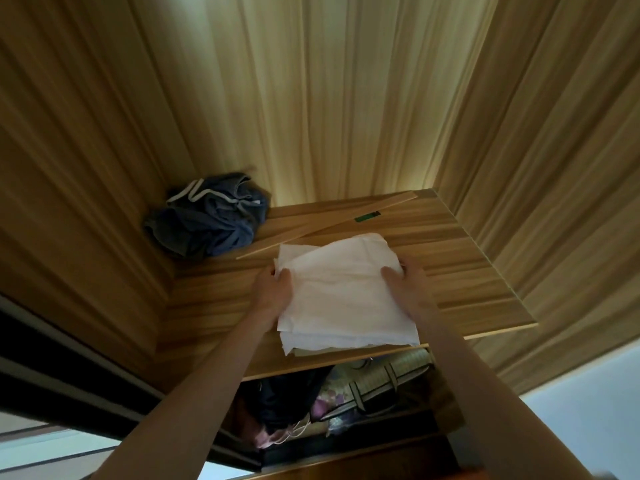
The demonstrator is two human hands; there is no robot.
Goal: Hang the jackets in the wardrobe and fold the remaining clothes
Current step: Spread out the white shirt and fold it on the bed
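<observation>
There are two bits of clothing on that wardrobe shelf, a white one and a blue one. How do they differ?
The white cloth is folded flat into a neat stack near the shelf's front edge; the blue garment lies crumpled in a heap in the back left corner. The left hand and right hand both grip the white cloth at its sides, while nothing touches the blue one. The white is plain; the blue shows pale trim. Both rest on the same wooden shelf.
</observation>
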